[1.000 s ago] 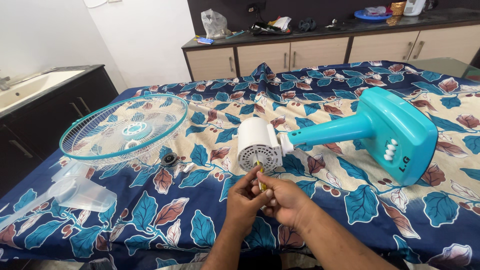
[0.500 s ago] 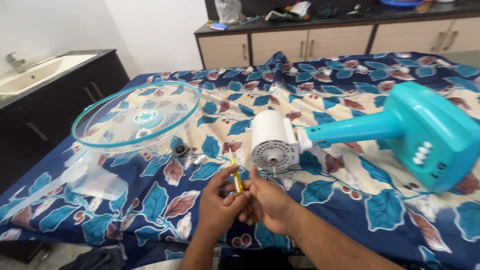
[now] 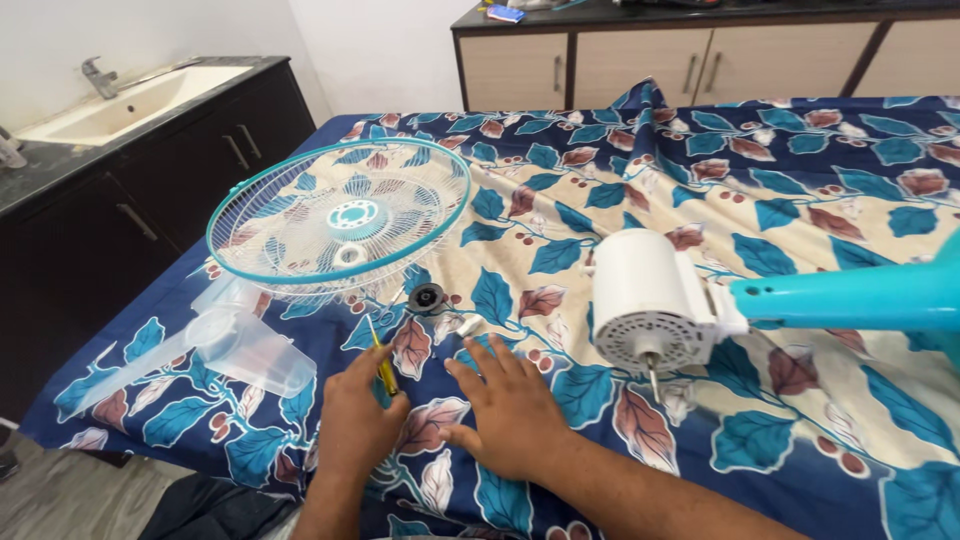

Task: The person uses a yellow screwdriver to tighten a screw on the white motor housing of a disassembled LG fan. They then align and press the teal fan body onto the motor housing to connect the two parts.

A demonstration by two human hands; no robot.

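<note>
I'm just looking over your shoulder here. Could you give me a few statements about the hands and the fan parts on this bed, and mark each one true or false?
1. The left hand holds a yellow-handled screwdriver. True.
2. The right hand grips the white motor housing. False: it lies flat on the leaf-patterned sheet, apart from the housing.
3. The fan grille is mounted on the motor. False: it lies apart on the sheet.
4. A clear fan blade lies beside the grille. True.
5. The fan stem is turquoise. True.
</note>
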